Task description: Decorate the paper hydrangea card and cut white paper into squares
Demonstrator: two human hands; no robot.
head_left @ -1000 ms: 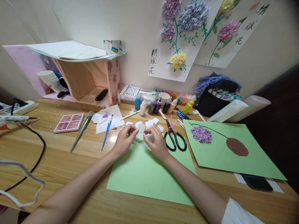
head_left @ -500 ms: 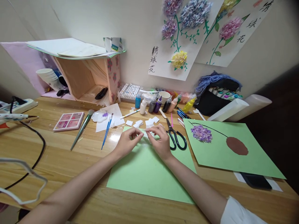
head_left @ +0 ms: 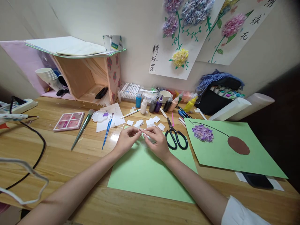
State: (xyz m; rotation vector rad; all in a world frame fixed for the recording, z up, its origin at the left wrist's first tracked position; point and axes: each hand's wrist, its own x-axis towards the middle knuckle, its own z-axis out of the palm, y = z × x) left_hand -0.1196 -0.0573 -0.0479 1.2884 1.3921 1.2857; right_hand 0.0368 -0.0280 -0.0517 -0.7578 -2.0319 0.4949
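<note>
Over the top part of a green sheet (head_left: 150, 175), my left hand (head_left: 127, 139) and my right hand (head_left: 156, 142) meet at the fingertips. Both are closed in a pinch; a small whitish bit shows at the fingers, too small to make out clearly. Small white paper pieces (head_left: 150, 122) lie just beyond my hands. Black-handled scissors (head_left: 176, 137) rest to the right of my right hand, partly on the green sheet. Farther right lies another green sheet (head_left: 220, 159) with a purple flower (head_left: 202, 133) and a brown oval (head_left: 238, 145).
Paint bottles (head_left: 158, 105) and a marker box (head_left: 130, 91) stand along the wall. Left are brushes (head_left: 82, 129), a pink palette (head_left: 69, 121), cables (head_left: 42, 147) and an orange box (head_left: 86, 78). White rolls (head_left: 231, 109) lie at the right.
My right hand has shifted slightly left, bringing its fingertips against those of my left hand. One more white paper piece now shows beyond my right hand.
</note>
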